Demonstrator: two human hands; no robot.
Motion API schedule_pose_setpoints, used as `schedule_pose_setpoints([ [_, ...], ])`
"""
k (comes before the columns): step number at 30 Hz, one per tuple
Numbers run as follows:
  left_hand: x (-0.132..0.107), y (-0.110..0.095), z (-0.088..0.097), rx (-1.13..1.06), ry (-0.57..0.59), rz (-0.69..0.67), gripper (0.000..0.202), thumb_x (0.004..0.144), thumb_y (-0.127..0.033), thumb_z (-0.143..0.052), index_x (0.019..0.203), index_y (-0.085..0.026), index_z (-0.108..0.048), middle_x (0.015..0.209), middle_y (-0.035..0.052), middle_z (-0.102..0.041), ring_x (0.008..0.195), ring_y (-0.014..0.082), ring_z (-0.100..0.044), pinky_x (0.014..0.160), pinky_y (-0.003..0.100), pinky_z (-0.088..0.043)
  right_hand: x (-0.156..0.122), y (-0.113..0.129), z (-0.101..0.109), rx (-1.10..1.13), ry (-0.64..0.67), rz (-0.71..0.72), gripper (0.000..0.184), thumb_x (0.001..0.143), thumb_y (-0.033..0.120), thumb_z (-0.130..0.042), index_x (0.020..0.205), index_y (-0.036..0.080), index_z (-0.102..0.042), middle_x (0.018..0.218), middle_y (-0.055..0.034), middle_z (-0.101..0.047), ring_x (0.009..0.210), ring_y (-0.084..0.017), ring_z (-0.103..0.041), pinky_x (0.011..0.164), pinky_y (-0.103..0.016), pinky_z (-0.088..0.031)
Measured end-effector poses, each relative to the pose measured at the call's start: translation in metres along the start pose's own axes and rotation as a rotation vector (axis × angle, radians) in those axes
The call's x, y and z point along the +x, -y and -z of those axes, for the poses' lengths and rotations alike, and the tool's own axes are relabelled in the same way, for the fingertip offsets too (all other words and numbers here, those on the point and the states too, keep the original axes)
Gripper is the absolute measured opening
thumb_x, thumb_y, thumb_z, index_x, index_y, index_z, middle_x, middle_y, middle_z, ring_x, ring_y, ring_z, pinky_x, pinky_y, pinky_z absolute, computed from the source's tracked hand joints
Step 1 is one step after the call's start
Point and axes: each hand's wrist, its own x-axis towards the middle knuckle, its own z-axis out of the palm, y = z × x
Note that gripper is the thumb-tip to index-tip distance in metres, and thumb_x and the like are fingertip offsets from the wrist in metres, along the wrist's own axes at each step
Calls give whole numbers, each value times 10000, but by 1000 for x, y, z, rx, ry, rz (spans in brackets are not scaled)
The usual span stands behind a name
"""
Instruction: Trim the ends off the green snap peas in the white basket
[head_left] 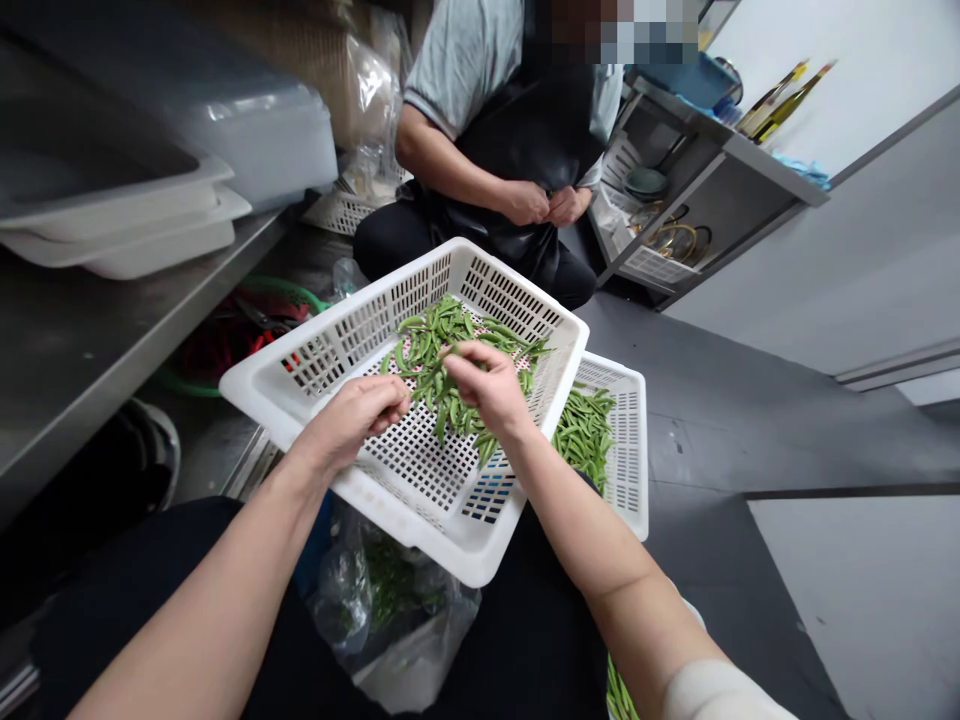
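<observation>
A white slotted plastic basket (345,480) sits tilted in front of me, holding a loose heap of green pea pods (442,335). Over the heap, my right hand (491,385) is closed in a pinch, with a green pod showing at its fingertips. My left hand (367,410) is held above the basket's near left side, its fingers curled closed. Whatever may be between those fingers is hidden. The two hands are a short way apart.
A second white basket (630,450) with more pods stands on the right. Below is a clear plastic bag (397,600) with green bits. A co-worker in a black apron (536,140) sits opposite, hands together. A metal counter (150,330) borders the left; a shelf (720,140) stands behind.
</observation>
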Motion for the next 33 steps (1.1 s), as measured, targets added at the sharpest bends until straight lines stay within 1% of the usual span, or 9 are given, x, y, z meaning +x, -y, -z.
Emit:
schedule_pose_setpoints([
  [4,-3,-2,9,182,118,12,165,560,-294,-454,439,-186,-482,426,-39,-402,424,80,-304,408,216,-198,10,7,17,390,-249,-214,200,651,232,-739,727,173,-564,561,90,-403,391,0,-238,337,-121,-165],
  [9,-2,2,0,255,98,-79,218,680,-358,-469,582,-183,-554,481,-39,-452,458,100,-380,435,219,-277,4,8,6,394,-141,-300,220,644,212,-740,743,165,-550,559,96,-418,379,10,-283,326,-104,-175],
  [16,-1,9,-19,356,25,-261,275,787,-405,-439,603,-201,-450,559,-46,-412,554,114,-394,525,232,-328,-6,8,-14,379,-131,-241,336,595,258,-791,691,170,-482,537,109,-418,378,8,-323,333,-107,-208],
  [19,-3,3,-14,380,18,-317,302,794,-405,-424,571,-203,-401,568,-44,-382,562,113,-377,543,239,-320,-2,6,-8,438,-44,-336,378,666,449,-745,714,167,-498,529,97,-435,362,6,-299,324,-111,-185],
  [21,-6,-3,-8,367,88,-311,320,789,-416,-427,555,-204,-380,557,-45,-361,540,108,-356,520,240,-299,3,1,-1,467,60,-472,484,769,637,-549,692,163,-492,490,88,-412,335,1,-248,313,-117,-157],
  [23,-9,-10,-2,346,180,-288,334,772,-433,-442,539,-203,-377,539,-46,-342,514,102,-334,491,241,-275,8,-4,4,434,248,-614,605,791,738,-382,628,161,-465,429,87,-361,311,-6,-205,304,-125,-138],
  [25,-11,-14,2,337,224,-275,339,746,-436,-466,517,-200,-382,525,-44,-333,506,99,-329,479,239,-265,10,-8,7,341,501,-696,617,740,760,-443,584,163,-447,395,89,-338,299,-13,-210,298,-136,-139],
  [28,-10,-14,3,303,193,-278,329,711,-414,-510,492,-188,-416,512,-39,-354,512,95,-344,477,225,-271,6,-5,2,170,697,-596,522,587,618,-726,594,148,-498,445,75,-416,347,-28,-323,324,-155,-215],
  [33,-2,-7,-6,-95,-53,-208,298,695,-346,-591,514,-183,-419,465,-62,-328,427,59,-273,392,180,-205,-7,2,-27,59,289,-164,403,611,447,-765,564,147,-500,524,65,-432,490,-39,-376,454,-176,-308],
])
